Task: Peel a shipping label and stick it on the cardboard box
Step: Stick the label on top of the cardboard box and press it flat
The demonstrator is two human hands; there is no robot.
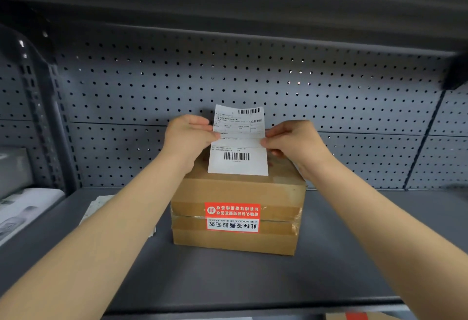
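Head view: both hands pinch label [238, 142] over box [238, 208] on grey shelf [228, 276] before pegboard [177, 79].

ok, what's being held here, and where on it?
The shipping label, pinched at its left edge by the left hand and at its right edge by the right hand, above the cardboard box.

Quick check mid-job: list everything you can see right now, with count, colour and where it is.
shipping label: one, white with black barcodes, held upright above the box's far side.
cardboard box: one, brown, taped, centre of the shelf.
seal sticker: one, red and white, on the box's near face.
shelf: one, dark grey, under the box.
pegboard: grey, perforated, behind the shelf.
papers: white, count unclear, left of the box.
left hand: pinching the label's left edge.
right hand: pinching the label's right edge.
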